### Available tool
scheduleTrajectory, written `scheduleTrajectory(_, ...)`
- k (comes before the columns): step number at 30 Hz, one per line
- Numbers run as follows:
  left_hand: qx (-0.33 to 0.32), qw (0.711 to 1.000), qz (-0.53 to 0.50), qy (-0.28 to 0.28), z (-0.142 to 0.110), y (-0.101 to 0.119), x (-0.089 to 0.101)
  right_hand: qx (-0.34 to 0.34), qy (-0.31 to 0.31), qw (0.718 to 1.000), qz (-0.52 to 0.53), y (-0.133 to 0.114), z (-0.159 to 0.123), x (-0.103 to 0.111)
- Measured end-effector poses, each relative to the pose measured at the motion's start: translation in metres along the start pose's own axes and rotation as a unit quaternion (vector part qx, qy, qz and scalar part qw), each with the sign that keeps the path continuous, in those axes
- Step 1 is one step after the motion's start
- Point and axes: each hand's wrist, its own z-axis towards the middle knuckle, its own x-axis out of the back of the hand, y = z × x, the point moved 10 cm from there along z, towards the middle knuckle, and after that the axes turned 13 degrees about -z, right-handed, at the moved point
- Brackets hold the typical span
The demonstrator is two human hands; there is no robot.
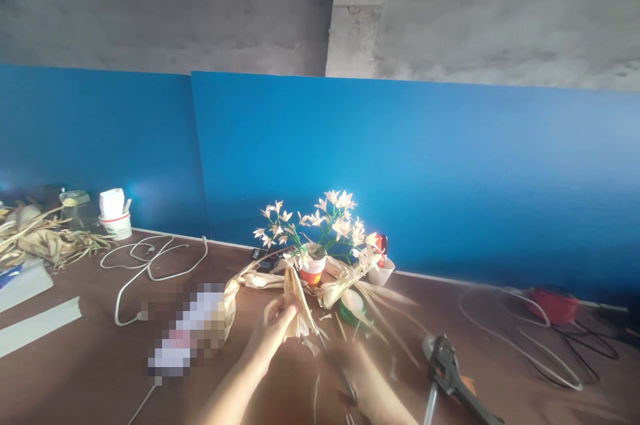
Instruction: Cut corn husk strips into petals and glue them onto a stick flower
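Observation:
My left hand [277,318] pinches a pale dried corn husk [296,295], which stands up and fans out between thumb and fingers. My right hand [353,365], smeared by motion, is closed around what looks like a pair of scissors [349,386], with a thin blade pointing at the husk's lower edge. Small cut scraps of husk lie below. Just behind my hands, white husk flowers [343,228] on green stems stand in a red and white paper cup [313,270]. More loose husks [336,290] lie around the cup, beside a green-rimmed round container [353,305].
A hot glue gun [447,368] lies at the right, near a red object [554,305] and cables. On the left are a white cable [150,265], a blurred-out power strip [187,332], a white cup [116,224] and a husk pile [55,238]. Blue partition [400,172] behind.

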Motion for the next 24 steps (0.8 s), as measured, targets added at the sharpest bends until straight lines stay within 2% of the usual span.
scheduleTrajectory(2, -0.006, 1.0, -0.021, -0.014, 0.002, 0.002, -0.003, -0.023, -0.013, 1.0, 0.001, 0.003, 0.0, -0.005)
scheduleTrajectory(4, -0.009, 0.999, -0.051, -0.002, 0.004, 0.003, 0.0, -0.053, -0.035, 0.998, 0.006, 0.008, -0.001, -0.01)
scheduleTrajectory(10, -0.022, 0.991, -0.037, 0.124, 0.006, 0.002, 0.034, -0.093, -0.095, 0.991, 0.015, 0.009, -0.011, -0.016)
scheduleTrajectory(12, -0.028, 0.988, -0.048, 0.144, 0.005, 0.0, 0.039, -0.096, -0.104, 0.99, 0.017, 0.009, -0.013, -0.016)
scheduleTrajectory(16, -0.028, 0.988, -0.083, 0.129, 0.004, 0.0, 0.035, -0.097, -0.099, 0.99, 0.021, 0.009, -0.012, -0.017)
scheduleTrajectory(21, -0.012, 0.992, -0.115, 0.051, 0.002, 0.0, 0.014, -0.094, -0.078, 0.992, 0.021, 0.01, -0.007, -0.016)
scheduleTrajectory(24, 0.001, 0.992, -0.126, 0.025, -0.001, 0.0, 0.007, -0.086, -0.067, 0.994, 0.018, 0.009, -0.007, -0.014)
